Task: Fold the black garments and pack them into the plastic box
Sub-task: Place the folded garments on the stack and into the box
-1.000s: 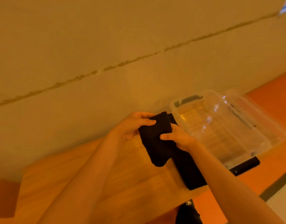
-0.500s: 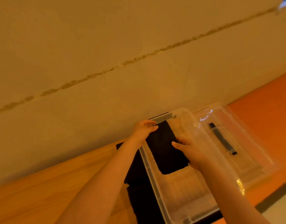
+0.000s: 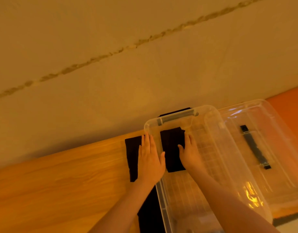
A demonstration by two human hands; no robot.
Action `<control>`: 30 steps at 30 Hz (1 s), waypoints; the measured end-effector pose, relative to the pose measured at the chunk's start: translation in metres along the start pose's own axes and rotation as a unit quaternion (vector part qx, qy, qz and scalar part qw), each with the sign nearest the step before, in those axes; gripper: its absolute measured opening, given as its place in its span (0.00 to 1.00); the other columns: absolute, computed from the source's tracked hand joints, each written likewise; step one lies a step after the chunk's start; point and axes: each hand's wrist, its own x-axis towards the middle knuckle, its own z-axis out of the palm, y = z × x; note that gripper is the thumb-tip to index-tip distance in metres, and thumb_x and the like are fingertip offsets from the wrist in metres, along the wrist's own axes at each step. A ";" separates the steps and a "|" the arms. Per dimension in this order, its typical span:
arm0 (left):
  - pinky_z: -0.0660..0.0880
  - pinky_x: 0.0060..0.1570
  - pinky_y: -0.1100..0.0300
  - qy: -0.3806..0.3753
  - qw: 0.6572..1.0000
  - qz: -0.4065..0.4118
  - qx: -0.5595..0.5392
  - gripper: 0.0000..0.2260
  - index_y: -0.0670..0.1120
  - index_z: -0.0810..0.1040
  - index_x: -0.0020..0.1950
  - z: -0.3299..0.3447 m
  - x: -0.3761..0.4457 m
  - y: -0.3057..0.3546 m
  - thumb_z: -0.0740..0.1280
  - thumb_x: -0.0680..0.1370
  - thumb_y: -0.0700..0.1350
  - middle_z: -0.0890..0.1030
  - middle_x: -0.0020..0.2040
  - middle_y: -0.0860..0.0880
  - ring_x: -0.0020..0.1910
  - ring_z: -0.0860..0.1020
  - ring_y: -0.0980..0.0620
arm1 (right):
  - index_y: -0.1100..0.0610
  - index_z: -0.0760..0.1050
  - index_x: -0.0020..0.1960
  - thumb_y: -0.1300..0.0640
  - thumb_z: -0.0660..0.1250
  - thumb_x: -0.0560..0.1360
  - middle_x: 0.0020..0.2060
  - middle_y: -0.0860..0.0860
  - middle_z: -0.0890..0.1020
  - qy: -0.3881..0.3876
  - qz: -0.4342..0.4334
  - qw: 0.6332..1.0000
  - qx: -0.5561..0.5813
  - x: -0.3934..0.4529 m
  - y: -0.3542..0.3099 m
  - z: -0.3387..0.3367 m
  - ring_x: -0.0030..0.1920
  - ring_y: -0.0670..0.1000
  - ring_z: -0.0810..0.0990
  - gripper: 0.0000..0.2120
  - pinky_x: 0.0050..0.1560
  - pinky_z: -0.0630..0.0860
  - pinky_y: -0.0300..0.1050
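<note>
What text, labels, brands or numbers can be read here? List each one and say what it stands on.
None: no readable text shows in the head view.
The clear plastic box, its lid with the dark handle, the folded black garment and the wooden table bear no visible print, label or number.

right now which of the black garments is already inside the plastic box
The folded black garment under the right hand, lying at the plastic box's far end. The other black garment lies outside, on the wooden table beneath the left hand.
</note>
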 end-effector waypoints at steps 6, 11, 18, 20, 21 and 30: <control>0.36 0.71 0.52 -0.003 0.998 -0.012 0.061 0.34 0.44 0.32 0.72 0.002 0.000 0.001 0.35 0.71 0.60 0.31 0.72 0.47 0.72 0.33 0.50 | 0.57 0.53 0.74 0.43 0.29 0.77 0.74 0.54 0.56 -0.064 -0.145 0.944 -0.290 0.006 0.008 0.033 0.74 0.51 0.46 0.33 0.71 0.47 0.55; 0.37 0.71 0.52 -0.007 0.998 -0.008 0.066 0.31 0.42 0.38 0.75 0.004 0.003 -0.001 0.44 0.78 0.57 0.37 0.76 0.45 0.72 0.34 0.52 | 0.54 0.41 0.75 0.41 0.28 0.70 0.76 0.51 0.45 -0.083 -0.193 0.923 -0.321 0.011 -0.001 0.041 0.71 0.48 0.34 0.37 0.70 0.32 0.51; 0.37 0.72 0.49 -0.015 0.998 -0.013 0.062 0.34 0.44 0.34 0.73 0.004 0.001 -0.003 0.35 0.72 0.60 0.35 0.75 0.46 0.73 0.34 0.50 | 0.54 0.39 0.72 0.41 0.36 0.73 0.74 0.52 0.45 -0.102 -0.234 0.903 -0.347 -0.011 0.012 0.044 0.73 0.51 0.39 0.31 0.71 0.31 0.50; 0.36 0.71 0.50 -0.013 0.999 0.002 0.040 0.32 0.46 0.32 0.72 0.004 0.002 -0.003 0.33 0.74 0.63 0.33 0.74 0.48 0.73 0.34 0.50 | 0.52 0.34 0.71 0.41 0.31 0.71 0.73 0.49 0.40 -0.109 -0.230 0.917 -0.308 -0.010 0.008 0.040 0.72 0.49 0.35 0.31 0.74 0.36 0.51; 0.35 0.71 0.50 -0.014 1.000 0.013 0.011 0.32 0.48 0.32 0.71 0.004 0.001 -0.005 0.33 0.74 0.65 0.32 0.73 0.49 0.73 0.33 0.51 | 0.53 0.35 0.71 0.40 0.30 0.72 0.73 0.48 0.40 -0.100 -0.236 0.926 -0.278 -0.010 0.001 0.035 0.72 0.48 0.36 0.31 0.75 0.40 0.51; 0.61 0.70 0.51 -0.010 0.861 -0.318 -0.396 0.29 0.44 0.52 0.76 0.015 -0.013 -0.085 0.59 0.79 0.53 0.60 0.75 0.44 0.73 0.60 0.44 | 0.51 0.44 0.74 0.39 0.36 0.77 0.74 0.46 0.48 -0.046 -0.325 0.932 -0.153 -0.049 -0.071 -0.003 0.75 0.45 0.44 0.29 0.74 0.42 0.44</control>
